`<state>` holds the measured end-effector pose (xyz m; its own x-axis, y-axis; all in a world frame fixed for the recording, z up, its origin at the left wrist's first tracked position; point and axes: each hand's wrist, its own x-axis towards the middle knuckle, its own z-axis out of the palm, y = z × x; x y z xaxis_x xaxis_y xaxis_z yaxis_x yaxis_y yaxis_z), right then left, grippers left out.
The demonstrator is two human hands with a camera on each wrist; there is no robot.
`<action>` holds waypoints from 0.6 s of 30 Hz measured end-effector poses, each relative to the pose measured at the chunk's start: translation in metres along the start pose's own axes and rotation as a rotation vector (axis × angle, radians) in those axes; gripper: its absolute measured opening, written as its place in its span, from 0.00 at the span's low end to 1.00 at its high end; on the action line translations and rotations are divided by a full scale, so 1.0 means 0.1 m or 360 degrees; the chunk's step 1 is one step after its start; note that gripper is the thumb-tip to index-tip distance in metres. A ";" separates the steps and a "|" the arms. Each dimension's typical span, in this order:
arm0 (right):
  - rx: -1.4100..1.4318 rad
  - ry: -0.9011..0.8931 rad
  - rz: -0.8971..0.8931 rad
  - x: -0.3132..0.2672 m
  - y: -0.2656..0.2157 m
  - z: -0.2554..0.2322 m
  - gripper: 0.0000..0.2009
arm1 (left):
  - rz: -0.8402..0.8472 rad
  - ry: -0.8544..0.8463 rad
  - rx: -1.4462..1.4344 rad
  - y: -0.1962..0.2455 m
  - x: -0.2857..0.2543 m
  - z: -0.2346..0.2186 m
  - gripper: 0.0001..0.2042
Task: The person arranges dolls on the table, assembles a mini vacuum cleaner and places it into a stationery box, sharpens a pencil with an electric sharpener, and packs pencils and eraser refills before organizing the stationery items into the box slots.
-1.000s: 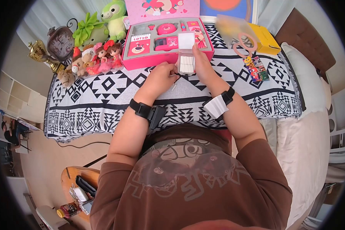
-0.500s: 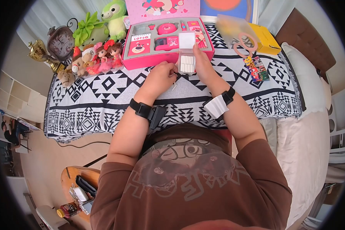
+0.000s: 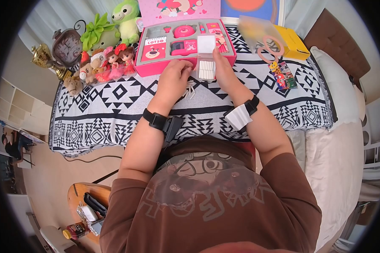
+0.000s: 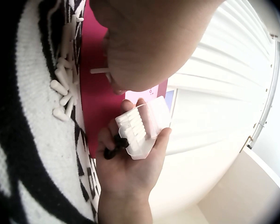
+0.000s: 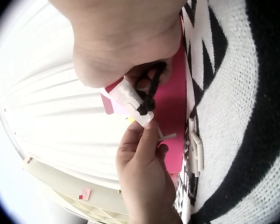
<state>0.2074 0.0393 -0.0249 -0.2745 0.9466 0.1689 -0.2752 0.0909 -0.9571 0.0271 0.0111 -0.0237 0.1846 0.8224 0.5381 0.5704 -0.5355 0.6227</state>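
Note:
My right hand (image 3: 224, 72) holds a clear flip-lid box (image 3: 206, 69) with its lid up and rows of small white sticks (image 4: 132, 129) inside. A fuzzy black loop, like a hair tie (image 5: 151, 93), hangs at the fingers of that hand. Just left of the box, in the head view, is my left hand (image 3: 176, 80). One small white stick (image 5: 168, 136) pokes out from its curled fingers, and its fingertips are close to the box in the right wrist view. Several loose white sticks (image 3: 191, 90) lie on the patterned cloth (image 3: 143, 101) below the hands.
Right behind the hands stands an open pink gift box (image 3: 156, 67) with a notebook and small items. Dolls (image 3: 112, 63), plush toys (image 3: 125, 19), a clock (image 3: 66, 47) and a trophy (image 3: 43, 57) are on the left. Rings (image 3: 269, 49), stickers (image 3: 283, 76) and a yellow box (image 3: 293, 43) lie right.
My left hand has drawn back slightly from the clear box, up and to the left. More loose white sticks now show on the cloth. The right hand with the box has stayed nearly still.

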 end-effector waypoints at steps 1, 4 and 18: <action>-0.0004 -0.0001 -0.0004 0.00 0.01 0.00 0.29 | 0.0006 0.0010 -0.0001 0.01 0.00 0.00 0.07; -0.0043 0.0008 -0.0003 0.01 0.03 -0.02 0.30 | 0.0028 0.0033 -0.0006 -0.01 0.00 0.01 0.06; -0.0064 -0.0225 0.0167 -0.01 0.09 0.03 0.29 | 0.0046 0.0154 -0.0497 0.17 -0.01 -0.02 0.05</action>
<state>0.2023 0.0378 -0.0333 -0.4274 0.8989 0.0965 -0.2021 0.0091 -0.9793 0.0348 0.0009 -0.0124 0.1115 0.7920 0.6003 0.2905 -0.6036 0.7425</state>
